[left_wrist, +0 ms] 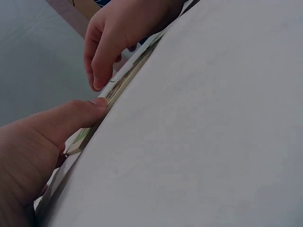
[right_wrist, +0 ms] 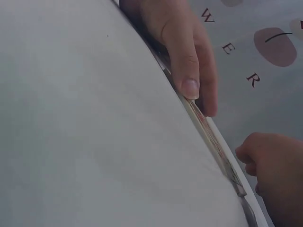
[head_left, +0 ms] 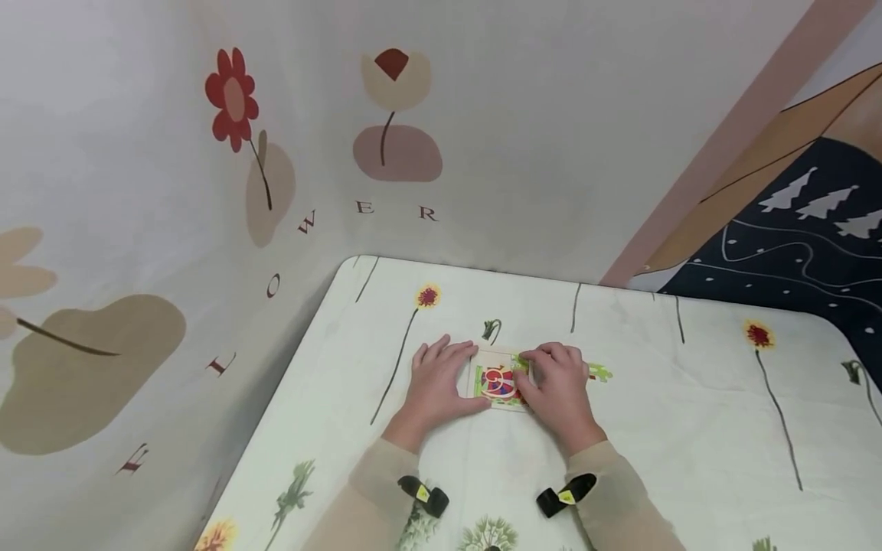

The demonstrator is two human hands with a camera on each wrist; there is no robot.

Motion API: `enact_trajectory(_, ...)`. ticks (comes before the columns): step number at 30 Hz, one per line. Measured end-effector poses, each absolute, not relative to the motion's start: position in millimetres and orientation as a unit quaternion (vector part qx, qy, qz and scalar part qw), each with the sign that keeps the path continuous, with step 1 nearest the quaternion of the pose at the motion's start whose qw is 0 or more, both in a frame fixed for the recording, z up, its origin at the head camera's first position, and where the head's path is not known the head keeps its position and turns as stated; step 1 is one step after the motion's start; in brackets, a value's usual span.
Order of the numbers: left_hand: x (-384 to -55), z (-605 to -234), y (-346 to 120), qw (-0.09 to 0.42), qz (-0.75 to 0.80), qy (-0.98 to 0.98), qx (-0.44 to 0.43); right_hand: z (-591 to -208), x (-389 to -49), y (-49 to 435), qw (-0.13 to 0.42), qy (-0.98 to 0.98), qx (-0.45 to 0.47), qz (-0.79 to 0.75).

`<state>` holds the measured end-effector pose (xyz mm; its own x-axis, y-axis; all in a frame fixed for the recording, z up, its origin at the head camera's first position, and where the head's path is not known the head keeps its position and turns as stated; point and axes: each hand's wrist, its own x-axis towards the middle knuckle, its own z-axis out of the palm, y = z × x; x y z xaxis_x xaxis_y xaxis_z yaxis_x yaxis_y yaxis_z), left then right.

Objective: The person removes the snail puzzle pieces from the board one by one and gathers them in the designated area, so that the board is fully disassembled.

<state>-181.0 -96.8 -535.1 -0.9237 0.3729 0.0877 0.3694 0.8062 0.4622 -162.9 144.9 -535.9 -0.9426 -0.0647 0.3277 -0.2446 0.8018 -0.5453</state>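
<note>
A small square jigsaw puzzle board [head_left: 491, 358] lies flat on the table, with a red, blue and green picture and a bare beige strip along its far side. My left hand [head_left: 437, 386] spans the board's left side, thumb along the near edge and index finger at the far left corner, holding it. In the left wrist view that thumb [left_wrist: 97, 105] rests on the board's edge. Over the right part, my right hand [head_left: 560, 386] pinches a green puzzle piece [head_left: 520, 363] between bent thumb and index finger; the hand partly hides it.
Just right of my right hand lies another green piece [head_left: 601, 373]. A white cloth with printed flowers covers the table [head_left: 675, 428]. Pale curtains [head_left: 524, 153] with flower prints and letters stand along the left and far sides. A black wrist camera [head_left: 566, 496] sits at each sleeve.
</note>
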Motion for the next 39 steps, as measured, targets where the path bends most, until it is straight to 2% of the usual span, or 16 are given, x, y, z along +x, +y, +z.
enact_trajectory(8,-179.9,-531.5,-99.5,0.001,0.249,0.948,0.197,-533.6,-165.8,134.9,0.105,-0.952,0.034,0.287)
enact_trajectory(18,-176.8,-530.2,-97.7,0.002,0.245,0.950,0.192,-532.5,-165.0,135.9,0.064,-0.962,0.019,0.266)
enact_trajectory(39,-179.4,-529.2,-96.9,0.003,0.245,0.949,0.198,-533.0,-163.4,137.9,0.071,-0.958,0.034,0.277)
